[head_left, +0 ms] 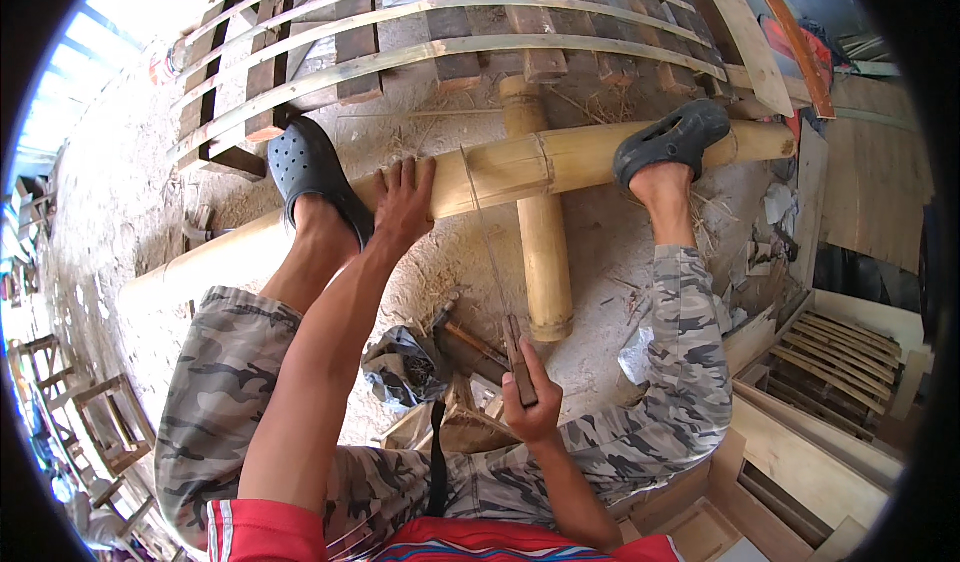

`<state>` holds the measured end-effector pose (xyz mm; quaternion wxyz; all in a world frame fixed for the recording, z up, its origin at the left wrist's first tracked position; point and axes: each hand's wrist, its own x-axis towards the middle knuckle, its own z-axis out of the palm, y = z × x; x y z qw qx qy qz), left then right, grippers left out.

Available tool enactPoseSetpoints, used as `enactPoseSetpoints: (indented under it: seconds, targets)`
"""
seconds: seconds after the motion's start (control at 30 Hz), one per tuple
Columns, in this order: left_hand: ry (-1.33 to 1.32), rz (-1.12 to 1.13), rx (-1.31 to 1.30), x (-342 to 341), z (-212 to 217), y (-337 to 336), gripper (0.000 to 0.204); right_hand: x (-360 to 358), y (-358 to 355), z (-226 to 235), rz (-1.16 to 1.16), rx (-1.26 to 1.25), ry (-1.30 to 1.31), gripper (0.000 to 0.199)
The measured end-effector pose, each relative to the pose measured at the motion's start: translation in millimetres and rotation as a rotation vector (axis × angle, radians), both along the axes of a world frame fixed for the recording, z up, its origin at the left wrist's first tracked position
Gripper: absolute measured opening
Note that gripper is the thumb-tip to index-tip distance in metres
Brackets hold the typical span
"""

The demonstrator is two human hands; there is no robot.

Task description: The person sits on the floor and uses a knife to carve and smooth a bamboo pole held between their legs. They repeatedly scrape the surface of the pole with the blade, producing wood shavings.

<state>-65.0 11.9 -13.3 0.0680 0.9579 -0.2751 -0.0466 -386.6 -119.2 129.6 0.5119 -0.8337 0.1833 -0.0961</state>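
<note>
A long, thick bamboo pole (590, 159) lies crosswise in front of me, resting on a shorter bamboo piece (545, 267) that runs under it. My left hand (403, 202) presses on the pole with stretched fingers spread over its top, next to my left shoe. In my right hand (535, 407), closed around the wooden handle, is a handsaw (492, 252). Its thin blade reaches away from me and crosses the pole just right of my left hand, its edge against the bamboo. My feet, in dark clogs (312, 172), are placed on the pole at either side.
Beyond the pole stands a rack of dark wooden bars with pale bamboo strips (440, 50) across them. Between my legs lie a hammer (470, 340) and a black plastic bag (405, 367). Wooden frames and a slatted box (835, 362) stand at the right.
</note>
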Motion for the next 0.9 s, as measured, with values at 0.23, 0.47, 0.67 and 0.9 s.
enactPoseSetpoints:
  seconds: [0.23, 0.47, 0.67, 0.9]
  targets:
    - [0.028, -0.017, -0.054, 4, 4, -5, 0.11, 15, 8, 20, 0.008, -0.055, -0.03, 0.052]
    - [-0.013, 0.0, -0.102, -2, 4, -3, 0.11, 31, 23, 45, -0.039, -0.024, 0.041, 0.051]
    - [0.032, 0.012, -0.088, -3, 8, -9, 0.114, 41, 18, 68, -0.066, -0.049, 0.063, 0.05]
    - [0.14, -0.05, -0.084, 23, 14, -17, 0.124, 45, 11, 61, -0.074, -0.127, 0.069, 0.049]
